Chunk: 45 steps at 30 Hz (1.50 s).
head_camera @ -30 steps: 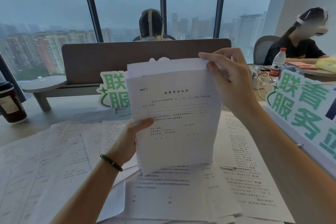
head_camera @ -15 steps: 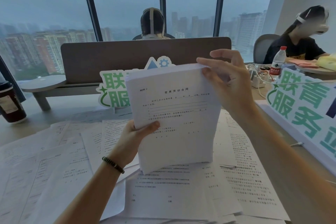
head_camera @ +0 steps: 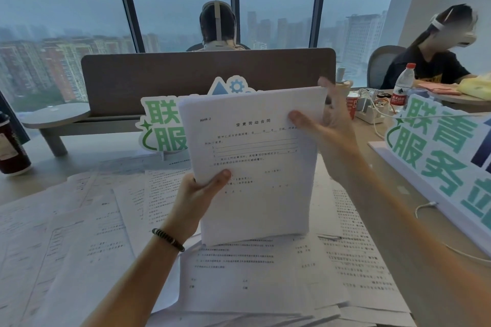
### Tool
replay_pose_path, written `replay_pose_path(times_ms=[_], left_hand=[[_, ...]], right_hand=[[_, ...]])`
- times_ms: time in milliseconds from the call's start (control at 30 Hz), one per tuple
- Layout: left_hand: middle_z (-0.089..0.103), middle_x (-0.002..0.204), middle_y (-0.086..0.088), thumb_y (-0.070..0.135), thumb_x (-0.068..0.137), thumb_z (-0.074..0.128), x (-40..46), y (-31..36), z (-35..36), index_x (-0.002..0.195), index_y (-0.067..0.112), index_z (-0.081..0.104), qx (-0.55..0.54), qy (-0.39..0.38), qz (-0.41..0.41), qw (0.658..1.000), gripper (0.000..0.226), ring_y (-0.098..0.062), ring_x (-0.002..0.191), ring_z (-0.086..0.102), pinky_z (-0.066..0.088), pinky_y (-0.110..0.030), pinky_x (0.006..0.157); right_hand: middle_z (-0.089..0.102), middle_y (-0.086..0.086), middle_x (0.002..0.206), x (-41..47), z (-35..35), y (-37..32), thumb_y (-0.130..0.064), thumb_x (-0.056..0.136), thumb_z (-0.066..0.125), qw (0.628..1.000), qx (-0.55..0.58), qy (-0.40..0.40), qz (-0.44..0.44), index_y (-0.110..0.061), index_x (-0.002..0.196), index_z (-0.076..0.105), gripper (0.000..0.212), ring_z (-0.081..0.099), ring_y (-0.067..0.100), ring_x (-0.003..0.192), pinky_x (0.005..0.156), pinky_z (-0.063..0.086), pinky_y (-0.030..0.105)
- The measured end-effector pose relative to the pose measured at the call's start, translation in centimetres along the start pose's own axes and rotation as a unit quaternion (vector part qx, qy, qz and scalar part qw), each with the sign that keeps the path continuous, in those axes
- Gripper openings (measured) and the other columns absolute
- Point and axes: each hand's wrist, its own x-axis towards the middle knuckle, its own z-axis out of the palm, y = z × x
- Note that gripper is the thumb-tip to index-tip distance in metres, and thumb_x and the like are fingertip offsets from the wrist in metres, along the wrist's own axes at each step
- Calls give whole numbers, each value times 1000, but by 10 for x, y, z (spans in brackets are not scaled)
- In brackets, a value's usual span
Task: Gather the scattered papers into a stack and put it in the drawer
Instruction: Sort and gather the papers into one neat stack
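Left hand [head_camera: 198, 195] closed on the lower left edge of the stack [head_camera: 252, 164], thumb across the printed face, fingers hidden behind. Right hand [head_camera: 329, 130] at the stack's upper right corner, thumb on the face, fingers blurred behind the top edge; pinching or only steadying, cannot tell. Judged: held this way to square the sheets, lower edge resting on or just above the loose papers [head_camera: 265, 273] so edges can be jogged level.

Stack upright, long axis near vertical, tilted slightly with top leaning left; printed face toward the wearer, heading at the top, so text reads right way up.

Relative to the stack: loose papers spread below it and to both sides across the desk [head_camera: 66, 164], overlapping, many not yet gathered. Green-lettered sign [head_camera: 162, 127] directly behind, partly hidden. Second sign [head_camera: 438, 156] to the right. Dark cup [head_camera: 10, 148] far left. Drawer not in view. Gathering judged well short of complete.
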Motion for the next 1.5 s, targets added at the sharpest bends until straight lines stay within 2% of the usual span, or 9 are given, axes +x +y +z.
replay_pose_path(times_ms=[200, 333, 533, 767, 967, 1067, 1167, 1233, 1500], left_hand=[[77, 109, -6, 18, 86, 68, 0, -5, 1, 112, 17, 71, 2, -14, -28, 1000, 26, -27, 101, 73, 60, -44, 83], [78, 103, 2, 15, 90, 68, 0, -13, 4, 104, 25, 72, 48, 14, 4, 999, 19, -22, 99, 73, 61, -40, 81], [76, 90, 22, 15, 90, 69, 4, -11, 12, 96, 34, 70, 68, 99, 101, 988, 20, 0, 88, 72, 60, -22, 73], [72, 78, 13, 26, 94, 66, 2, -30, 15, 92, 24, 69, 165, 100, -25, 981, 4, -15, 83, 69, 58, -36, 66], [75, 85, 1, 30, 98, 60, 17, -15, 0, 93, 15, 71, 197, 65, -88, 974, 19, -22, 79, 72, 57, -33, 66], [79, 91, -5, 30, 97, 61, 13, -25, -15, 98, 13, 73, 135, 20, -206, 969, 21, -28, 81, 76, 61, -39, 69], [78, 101, -12, 28, 98, 60, 11, -43, -28, 105, 9, 72, 149, 12, -262, 953, 24, -35, 92, 73, 58, -49, 85], [77, 100, -17, 28, 98, 61, 10, -53, -31, 103, 6, 72, 186, 24, -282, 941, 25, -37, 91, 73, 57, -52, 89], [76, 99, -19, 29, 99, 60, 13, -62, -28, 105, 3, 72, 224, 21, -301, 927, 29, -39, 93, 72, 56, -54, 90]], right_hand=[[75, 7, 113, -38, -2, 76, -17, 88, 73, 981, 63, -38, 177, -17, 119, 68, 32, 73, 30, 100, 84, 60, 51], [75, -4, 106, -43, 1, 79, -4, 88, 69, 989, 38, -5, 146, -20, 118, 64, 34, 74, 19, 93, 79, 62, 44], [72, -7, 106, -48, 15, 63, -19, 91, 71, 998, 5, 46, 48, -27, 114, 63, 26, 70, 16, 91, 72, 63, 33], [70, -13, 111, -80, 24, 105, -38, 90, 71, 981, -42, 49, 180, -42, 123, 56, 37, 69, 11, 99, 87, 60, 43], [66, -4, 118, -53, 7, 82, -41, 99, 55, 960, -145, -56, 234, -25, 127, 58, 32, 65, 21, 107, 96, 53, 45], [64, 4, 113, -52, -14, 88, -60, 102, 27, 900, -348, -79, 249, -15, 118, 63, 60, 59, 25, 102, 91, 45, 39], [44, 22, 144, -56, -44, 111, -72, 94, 15, 725, -616, -54, 303, -19, 136, 49, 76, 43, 42, 130, 109, 27, 62], [31, 25, 153, -61, -55, 126, -76, 90, 16, 664, -648, -82, 363, -20, 147, 37, 83, 31, 46, 138, 110, 19, 67], [55, 10, 132, -60, -43, 131, -44, 96, 51, 801, -541, -51, 251, -18, 140, 31, 55, 52, 33, 115, 98, 44, 48]])
